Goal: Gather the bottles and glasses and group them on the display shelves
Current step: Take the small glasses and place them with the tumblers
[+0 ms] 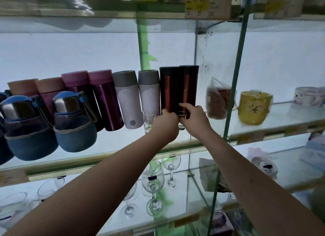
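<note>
**Head view: both hands meet at a small glass on the shelf**

Head camera shows both arms stretched up to a clear glass display shelf [112,142]. The right hand [195,119] pinches a small clear drinking glass [181,115] near its rim with thumb and forefinger. The glass stands upright on the shelf between the two hands. The left hand [166,125] is just beside it, knuckles toward the camera and fingers curled forward. Whether this hand holds anything cannot be told.

Directly behind the hands stands a pair of tall dark red metal flasks [168,90], side by side and touching. Just left of the left hand is a second small clear glass with red print [149,120].

Further left runs a row of bottles:
- two white flasks with grey caps [130,98]
- two glossy purple flasks with pink caps [105,102]
- two round bottles in blue cloth sleeves with steel tops [73,123]

Right of the right hand, past an upright glass divider, sits a yellow mug in plastic wrap [253,107]. Below the arms, clear stemmed wine glasses [153,179] stand on a lower shelf.
</note>
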Demonstrator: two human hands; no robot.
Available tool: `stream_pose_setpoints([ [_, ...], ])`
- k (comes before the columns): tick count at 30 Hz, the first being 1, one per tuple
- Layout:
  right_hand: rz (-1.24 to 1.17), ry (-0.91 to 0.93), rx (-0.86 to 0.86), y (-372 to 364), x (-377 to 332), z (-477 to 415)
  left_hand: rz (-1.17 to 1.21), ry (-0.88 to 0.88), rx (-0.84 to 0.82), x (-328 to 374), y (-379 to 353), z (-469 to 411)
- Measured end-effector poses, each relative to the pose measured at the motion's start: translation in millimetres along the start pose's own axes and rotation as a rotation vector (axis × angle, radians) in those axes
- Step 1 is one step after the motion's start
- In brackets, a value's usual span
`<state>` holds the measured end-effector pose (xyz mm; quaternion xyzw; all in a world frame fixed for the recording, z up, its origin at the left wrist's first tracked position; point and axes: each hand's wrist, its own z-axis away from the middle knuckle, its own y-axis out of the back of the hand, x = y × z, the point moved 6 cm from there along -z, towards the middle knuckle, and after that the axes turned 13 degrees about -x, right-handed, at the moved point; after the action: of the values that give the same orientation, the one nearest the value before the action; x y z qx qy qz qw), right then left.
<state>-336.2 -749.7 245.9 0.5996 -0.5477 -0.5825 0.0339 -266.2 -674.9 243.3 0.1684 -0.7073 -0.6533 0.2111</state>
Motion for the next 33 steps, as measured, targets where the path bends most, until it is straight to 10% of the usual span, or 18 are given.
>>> stream_pose_setpoints([
  [18, -0.183, 0.082, 0.109, 23.0, -23.6, 16.6, 0.821, -0.037, 0.310, -11.9, 16.7, 15.2],
  [33, -1.286, -0.043, -0.062, 4.9, -50.2, 48.4, 1.954, -0.069, 0.210, -13.3, 21.1, 89.9],
])
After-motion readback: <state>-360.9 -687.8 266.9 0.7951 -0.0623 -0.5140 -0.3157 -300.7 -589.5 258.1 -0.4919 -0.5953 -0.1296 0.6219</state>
